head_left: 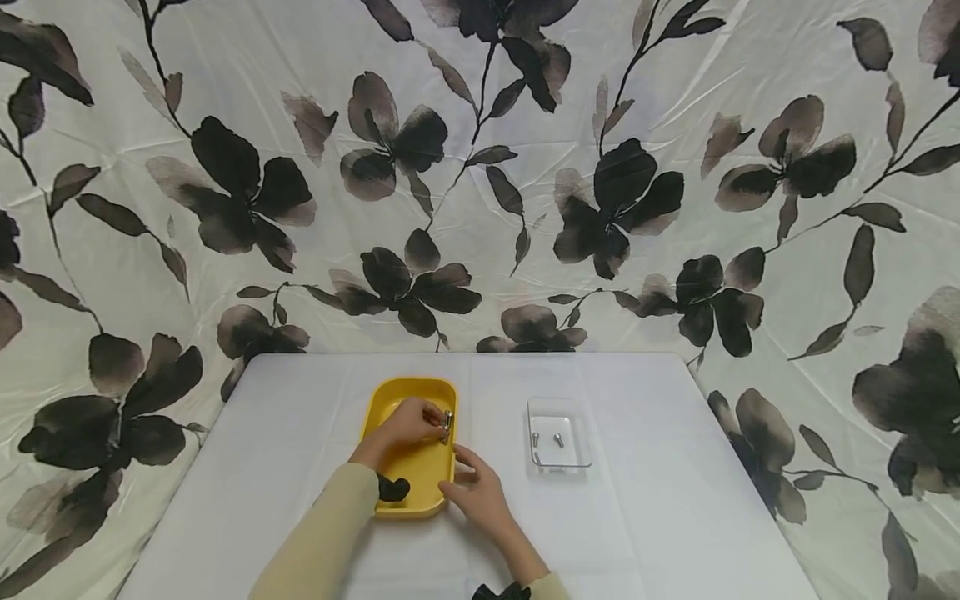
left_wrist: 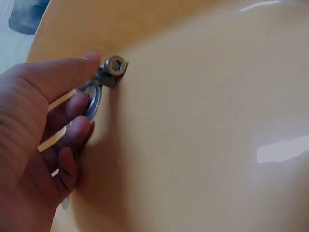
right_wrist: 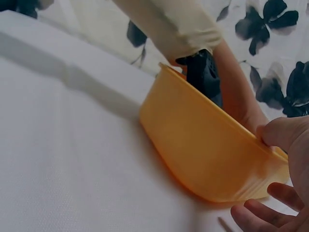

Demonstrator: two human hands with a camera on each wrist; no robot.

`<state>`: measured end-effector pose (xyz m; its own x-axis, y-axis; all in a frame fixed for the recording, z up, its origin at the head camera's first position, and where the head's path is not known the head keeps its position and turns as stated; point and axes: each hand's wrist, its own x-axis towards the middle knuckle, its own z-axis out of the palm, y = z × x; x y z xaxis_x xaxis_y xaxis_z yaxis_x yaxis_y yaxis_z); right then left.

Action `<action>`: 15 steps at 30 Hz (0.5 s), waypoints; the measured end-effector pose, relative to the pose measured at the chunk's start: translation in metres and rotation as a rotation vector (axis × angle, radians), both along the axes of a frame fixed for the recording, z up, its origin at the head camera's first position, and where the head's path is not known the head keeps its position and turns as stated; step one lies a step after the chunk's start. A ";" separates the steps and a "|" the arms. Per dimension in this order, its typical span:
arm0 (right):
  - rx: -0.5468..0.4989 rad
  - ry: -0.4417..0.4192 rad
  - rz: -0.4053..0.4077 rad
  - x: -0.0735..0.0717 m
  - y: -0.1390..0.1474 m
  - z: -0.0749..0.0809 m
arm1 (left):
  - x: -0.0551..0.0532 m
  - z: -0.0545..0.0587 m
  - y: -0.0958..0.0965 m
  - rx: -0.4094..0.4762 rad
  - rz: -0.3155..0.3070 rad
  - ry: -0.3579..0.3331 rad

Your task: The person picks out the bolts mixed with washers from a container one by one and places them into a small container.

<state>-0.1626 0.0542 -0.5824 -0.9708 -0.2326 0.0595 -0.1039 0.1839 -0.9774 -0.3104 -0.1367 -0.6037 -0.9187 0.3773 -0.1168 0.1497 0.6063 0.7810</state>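
In the yellow tray [head_left: 423,467], left fingers [left_wrist: 76,129] tight round metal hardware [left_wrist: 115,66], right fingers [right_wrist: 258,218] apart.

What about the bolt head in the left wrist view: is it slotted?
No, the bolt head has a hexagonal socket facing the camera.

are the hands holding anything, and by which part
Left hand pinches metal hardware near its ringlike part, exact contact unclear; right hand touches yellow tray's rim.
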 end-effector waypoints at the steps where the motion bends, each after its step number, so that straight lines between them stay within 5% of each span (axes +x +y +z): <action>1: -0.004 0.005 0.006 0.001 0.000 0.004 | 0.000 0.001 0.000 -0.004 0.002 -0.010; 5: -0.021 0.006 0.019 0.003 0.001 0.011 | 0.000 0.004 0.000 -0.041 -0.006 -0.020; 15: -0.009 -0.064 -0.008 -0.010 -0.003 -0.021 | 0.004 0.010 -0.007 -0.141 0.013 0.011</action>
<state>-0.1722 0.0507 -0.6033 -0.9744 -0.2246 -0.0009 -0.0395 0.1752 -0.9837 -0.3066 -0.1438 -0.5938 -0.9248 0.3461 -0.1579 0.1491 0.7116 0.6866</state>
